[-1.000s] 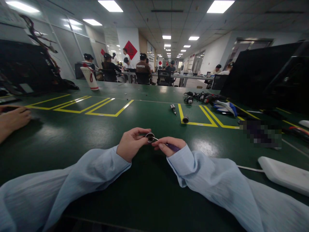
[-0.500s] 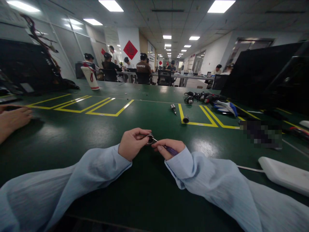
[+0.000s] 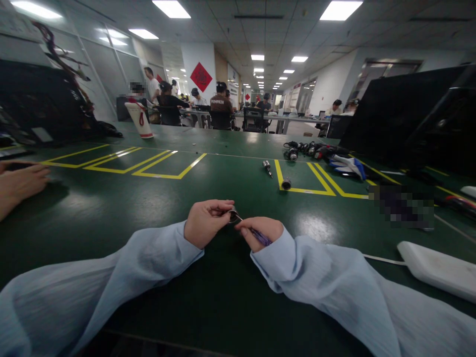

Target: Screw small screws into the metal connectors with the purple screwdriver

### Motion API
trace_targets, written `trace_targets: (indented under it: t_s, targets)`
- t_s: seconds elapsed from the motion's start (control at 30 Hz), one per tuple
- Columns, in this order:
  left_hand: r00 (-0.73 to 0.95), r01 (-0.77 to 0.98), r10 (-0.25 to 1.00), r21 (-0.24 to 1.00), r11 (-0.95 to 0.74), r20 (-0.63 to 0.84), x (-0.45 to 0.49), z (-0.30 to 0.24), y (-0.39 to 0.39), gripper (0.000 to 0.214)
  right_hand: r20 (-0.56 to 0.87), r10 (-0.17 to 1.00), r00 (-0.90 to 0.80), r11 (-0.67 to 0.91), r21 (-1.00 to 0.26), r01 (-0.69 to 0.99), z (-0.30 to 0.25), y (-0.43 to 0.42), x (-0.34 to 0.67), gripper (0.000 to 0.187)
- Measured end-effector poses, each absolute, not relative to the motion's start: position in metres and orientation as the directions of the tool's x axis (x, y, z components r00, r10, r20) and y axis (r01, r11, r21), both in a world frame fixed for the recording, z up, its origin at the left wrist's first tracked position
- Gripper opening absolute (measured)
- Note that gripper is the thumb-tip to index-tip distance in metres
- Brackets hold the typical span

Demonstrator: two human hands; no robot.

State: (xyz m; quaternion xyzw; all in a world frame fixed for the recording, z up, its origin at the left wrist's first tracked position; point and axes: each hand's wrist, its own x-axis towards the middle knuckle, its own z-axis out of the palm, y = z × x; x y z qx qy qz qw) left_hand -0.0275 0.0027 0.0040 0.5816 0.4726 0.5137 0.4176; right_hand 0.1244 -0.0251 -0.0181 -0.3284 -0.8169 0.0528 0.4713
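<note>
My left hand [image 3: 205, 219] pinches a small round metal part [image 3: 233, 215] between thumb and fingers just above the green table [image 3: 156, 198]. My right hand [image 3: 260, 231] is closed round a thin purple-handled tool [image 3: 260, 236], whose metal tip touches the round part. Both hands meet near the table's middle, close to me. Both forearms are in pale blue sleeves and rest on the table.
A small screwdriver-like piece [image 3: 267, 167] and a short metal cylinder [image 3: 285, 184] lie by yellow floor-tape lines. Dark parts and a blue-white glove [image 3: 347, 166] sit at the right. A white flat device [image 3: 439, 267] lies right front. Another person's hand [image 3: 20, 183] rests at the left edge. People sit at far tables.
Both hands have drawn slightly toward me and lower, and the round part has tilted so its opening is less visible. The tool tip stays at the part.
</note>
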Motion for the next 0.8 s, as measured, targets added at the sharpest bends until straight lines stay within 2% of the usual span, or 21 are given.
trace_targets:
  t_s: [0.07,0.2,0.3,0.5,0.63,0.8]
  targets:
    - [0.026,0.114,0.981,0.975,-0.192,0.190,-0.0280,0.0044,0.0029,0.016,0.743,0.562,-0.364,0.792,-0.355,0.497,-0.0175,-0.0254,0.1251,0.015]
    - [0.027,0.129,0.985,0.976,-0.173,0.171,-0.0286,0.0069,0.0016,0.016,0.777,0.436,-0.454,0.852,-0.195,0.485,-0.0204,-0.0236,0.1244,0.014]
    - [0.031,0.131,0.988,0.979,-0.157,0.154,-0.0284,0.0082,0.0007,0.018,0.785,0.397,-0.475,0.863,-0.143,0.485,-0.0235,-0.0214,0.1230,0.014]
    - [0.033,0.119,0.986,0.979,-0.167,0.164,-0.0285,0.0067,0.0023,0.015,0.795,0.363,-0.486,0.864,-0.093,0.495,-0.0254,-0.0203,0.1223,0.014]
    - [0.023,0.100,0.985,0.980,-0.171,0.170,-0.0292,0.0054,0.0041,0.014,0.762,0.405,-0.506,0.865,-0.140,0.482,-0.0218,-0.0237,0.1242,0.014]
    - [0.024,0.085,0.986,0.983,-0.165,0.164,-0.0299,0.0049,0.0059,0.014,0.765,0.401,-0.504,0.865,-0.134,0.484,-0.0201,-0.0256,0.1247,0.015]
